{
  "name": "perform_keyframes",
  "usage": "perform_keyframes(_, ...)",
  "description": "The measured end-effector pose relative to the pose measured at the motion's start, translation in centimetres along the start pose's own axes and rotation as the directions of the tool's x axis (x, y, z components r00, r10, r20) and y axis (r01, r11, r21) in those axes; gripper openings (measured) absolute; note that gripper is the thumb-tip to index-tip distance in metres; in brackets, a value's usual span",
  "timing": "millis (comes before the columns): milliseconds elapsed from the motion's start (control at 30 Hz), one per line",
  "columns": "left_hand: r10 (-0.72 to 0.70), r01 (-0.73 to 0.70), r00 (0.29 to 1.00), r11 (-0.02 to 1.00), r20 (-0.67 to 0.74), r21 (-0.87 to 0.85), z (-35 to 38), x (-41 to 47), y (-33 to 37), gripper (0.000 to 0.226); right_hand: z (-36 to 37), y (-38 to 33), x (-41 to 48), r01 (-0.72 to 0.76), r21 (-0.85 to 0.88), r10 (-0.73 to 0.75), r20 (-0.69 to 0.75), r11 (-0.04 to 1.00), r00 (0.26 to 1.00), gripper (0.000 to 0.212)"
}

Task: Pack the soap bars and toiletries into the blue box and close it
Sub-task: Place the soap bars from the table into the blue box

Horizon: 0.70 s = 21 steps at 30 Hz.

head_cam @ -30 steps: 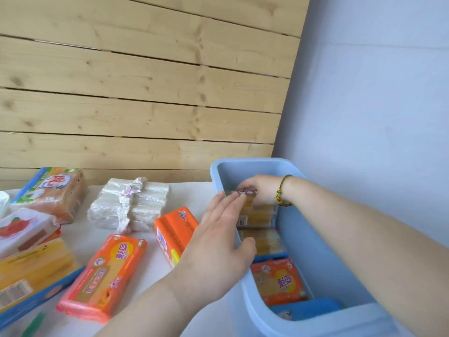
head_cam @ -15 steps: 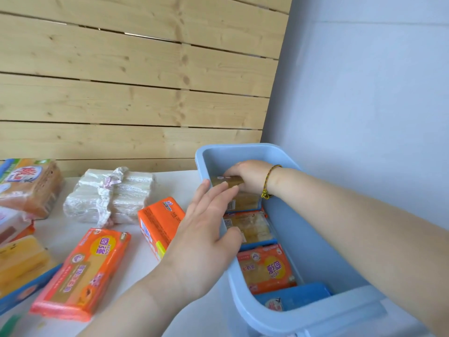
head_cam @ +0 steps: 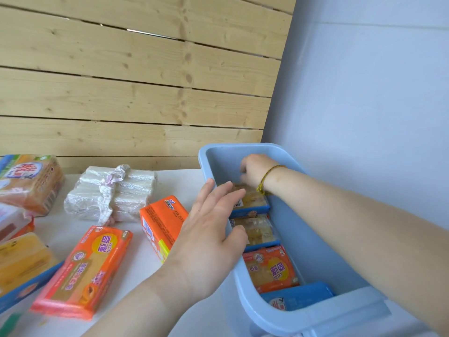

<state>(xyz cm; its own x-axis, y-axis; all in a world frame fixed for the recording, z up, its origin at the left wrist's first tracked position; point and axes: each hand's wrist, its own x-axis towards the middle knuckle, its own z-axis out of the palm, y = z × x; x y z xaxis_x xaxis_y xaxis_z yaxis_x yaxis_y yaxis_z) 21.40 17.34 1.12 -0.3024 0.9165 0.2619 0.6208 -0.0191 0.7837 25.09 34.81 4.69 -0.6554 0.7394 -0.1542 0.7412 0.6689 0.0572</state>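
The blue box (head_cam: 239, 271) stands open at the table's right end. Inside lie two yellow soap packs (head_cam: 257, 229), an orange soap pack (head_cam: 269, 268) and a blue pack (head_cam: 298, 297). My right hand (head_cam: 255, 170) reaches into the far end, its fingers curled over the far edge of the farthest yellow soap pack (head_cam: 247, 199). My left hand (head_cam: 211, 229) rests on the box's left rim with straight fingers, thumb inside the wall. On the table wait an orange soap box (head_cam: 162, 220) and a flat orange soap pack (head_cam: 82, 271).
A white wrapped bundle (head_cam: 109, 193), a brown soap pack (head_cam: 29, 181), a yellow pack (head_cam: 21, 263) and a red-and-white pack (head_cam: 9, 220) lie to the left. A pale blue lid part (head_cam: 352, 310) sits at the box's near end. Wooden planks stand behind, a blue-grey wall at right.
My right hand has lowered the yellow soap pack deeper into the box's far end. My left hand has stayed on the rim.
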Motion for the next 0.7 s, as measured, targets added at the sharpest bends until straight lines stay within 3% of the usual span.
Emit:
perform_keyframes(100,-0.007,0.007,1.0,1.0,0.0,-0.007,0.0,0.0,0.0,0.065,-0.7,0.7,-0.8,-0.163,-0.11,0.189,0.301,0.98,0.935,0.03)
perform_keyframes(167,-0.013,0.013,1.0,1.0,-0.009,-0.014,0.1,-0.1,0.0,0.065,0.6,1.1,-1.1,-0.254,-0.029,0.24,0.444,0.967,0.864,0.043)
perform_keyframes(267,-0.023,0.022,1.0,1.0,-0.018,-0.018,0.1,-0.1,0.2,0.065,1.9,1.4,-1.0,-0.41,0.298,0.239,0.474,0.862,0.847,0.053)
perform_keyframes(333,-0.024,0.024,0.999,1.0,-0.021,-0.018,0.1,0.0,0.3,0.065,2.1,1.5,-0.8,-0.436,0.446,0.204,0.478,0.782,0.854,0.051)
perform_keyframes(533,0.007,-0.008,1.0,1.0,-0.022,-0.019,0.3,-0.2,0.1,0.064,2.2,0.8,-0.8,-0.379,0.446,0.166,0.446,0.811,0.879,0.043)
perform_keyframes(700,-0.005,0.004,1.0,1.0,-0.023,-0.024,0.3,-0.4,0.0,0.067,2.3,0.5,-0.6,-0.402,0.464,0.149,0.491,0.789,0.858,0.059)
